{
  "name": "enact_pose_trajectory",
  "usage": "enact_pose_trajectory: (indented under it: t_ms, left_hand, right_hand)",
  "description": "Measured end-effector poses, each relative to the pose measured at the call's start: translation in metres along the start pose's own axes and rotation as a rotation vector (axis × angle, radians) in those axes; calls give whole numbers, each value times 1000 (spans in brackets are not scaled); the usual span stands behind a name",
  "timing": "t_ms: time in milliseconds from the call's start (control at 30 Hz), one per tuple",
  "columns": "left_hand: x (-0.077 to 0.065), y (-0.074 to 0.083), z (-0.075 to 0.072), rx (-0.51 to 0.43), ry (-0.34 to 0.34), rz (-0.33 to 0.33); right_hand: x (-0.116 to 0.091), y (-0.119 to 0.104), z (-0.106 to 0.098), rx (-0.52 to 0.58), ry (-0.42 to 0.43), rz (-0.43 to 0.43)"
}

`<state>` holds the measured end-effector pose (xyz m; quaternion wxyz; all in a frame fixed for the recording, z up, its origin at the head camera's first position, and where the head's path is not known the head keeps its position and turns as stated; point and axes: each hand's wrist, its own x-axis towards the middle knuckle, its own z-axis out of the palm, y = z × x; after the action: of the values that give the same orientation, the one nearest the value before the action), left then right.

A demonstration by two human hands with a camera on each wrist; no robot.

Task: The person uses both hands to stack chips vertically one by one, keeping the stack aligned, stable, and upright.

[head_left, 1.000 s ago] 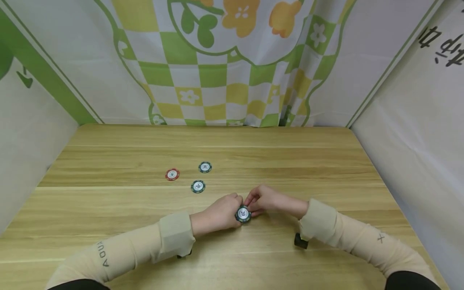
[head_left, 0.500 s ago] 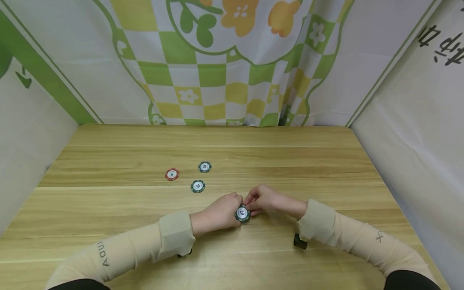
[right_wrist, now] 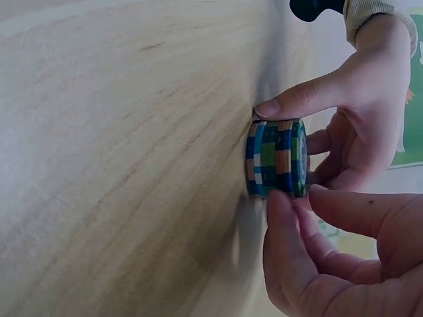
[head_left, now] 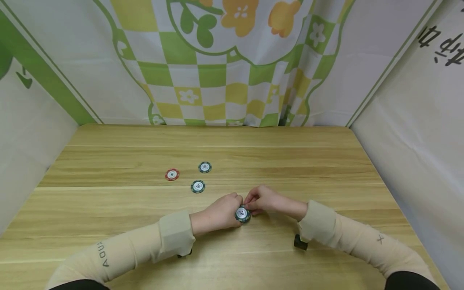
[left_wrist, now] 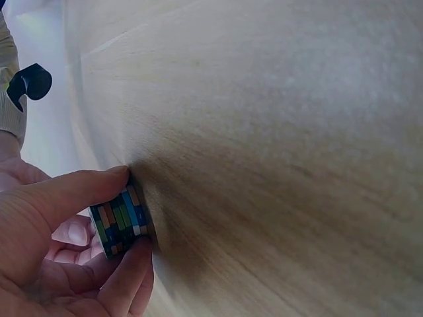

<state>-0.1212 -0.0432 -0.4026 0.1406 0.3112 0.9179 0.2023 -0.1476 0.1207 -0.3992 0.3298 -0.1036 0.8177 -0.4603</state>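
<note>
A short stack of poker chips stands on the wooden table between both hands, with a dark green 20 chip on top. Bands of green, blue and orange show along the side of the stack. My left hand grips it, thumb on one side and fingers on the other, as the left wrist view shows. From the right, my right hand holds its thumb and fingertips at the edge of the stack. Farther back lie a red 5 chip and two dark green chips, one nearer and one behind.
The wooden table runs back to a checkered green and yellow curtain. White cloth walls stand on the left and right. A small black wrist device hangs under the right sleeve.
</note>
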Motion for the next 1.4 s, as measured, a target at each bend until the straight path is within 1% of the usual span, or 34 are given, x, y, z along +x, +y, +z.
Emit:
enact_pose_trajectory:
  t_ms: [67,133,267,300,433,500,667,800,933,1167,1400]
  left_hand:
    - [0,0,0,-4,-3,-5]
    - [0,0,1,-6,-7,-12]
    - [1,-1,1,-13,-5,-11]
    - [1,-1,1,-16,-3,-10]
    - [0,-1,1,-27,-5,-16]
    - [-1,-1,1,-29,-9,-25]
    - [-2,0,2,-41,-10,-47]
    - [-4,0,0,-58,5,-47]
    - [-5,0,-2,-60,28,-32]
    - [-8,1,-3,-59,62,-28]
    - [-9,3,-3,-34,59,-35]
  right_hand:
    - [-1,0,0,-55,11,-23]
    - [-2,0,-1,-133,19,-71]
    - [-6,0,-3,-270,18,-150]
    - [-7,1,-3,-287,12,-164]
    - [-11,4,-3,-301,-17,-184]
    - [-13,5,-2,-294,-20,-181]
    - [-17,5,4,-312,21,-147]
    - [-18,4,11,-361,51,-144]
    - [-19,4,16,-422,76,-186]
    - [-18,5,21,-535,139,-267]
    - [-17,5,23,-572,172,-311]
